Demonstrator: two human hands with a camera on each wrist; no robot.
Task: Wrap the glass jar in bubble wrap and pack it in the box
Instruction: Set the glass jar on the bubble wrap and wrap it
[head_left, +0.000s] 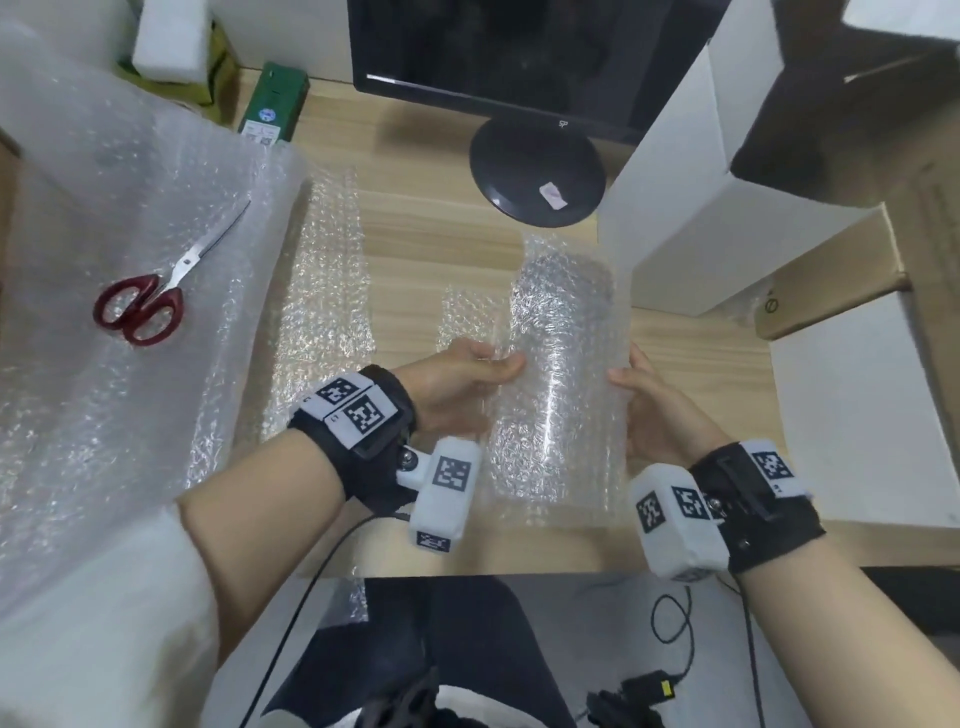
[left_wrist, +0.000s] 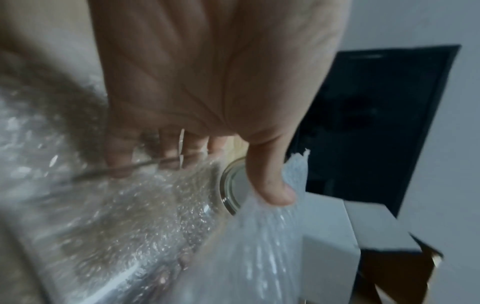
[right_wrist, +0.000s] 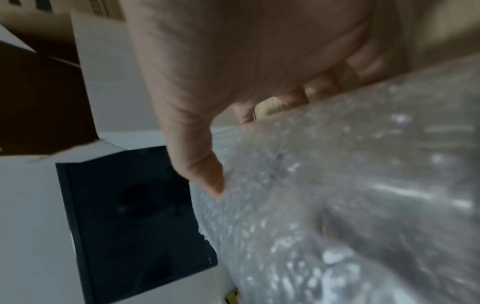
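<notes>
Head view: we log the wrapping step as under way, not finished. Our left hand and right hand flank one roll of bubble wrap lying lengthwise on the tabletop. The glass jar sits inside that roll; only its round end shows, in the left wrist view, at the open end of the sheet. Left fingers curl behind the sheet's edge with the thumb pressing on top, so that hand pinches the wrap. Right thumb lies on the roll's side and the right fingers curl over it, gripping the bundle. We judge the next move calls for drawing the loose flap snug round the jar, then closing the open ends, since the end is still exposed; after that, a lift right to the box, which stands open just beside the bundle. Count: one jar, one wrapped sheet, one further loose strip on the tabletop, one large roll at left, one pair of scissors, one box, one monitor.
</notes>
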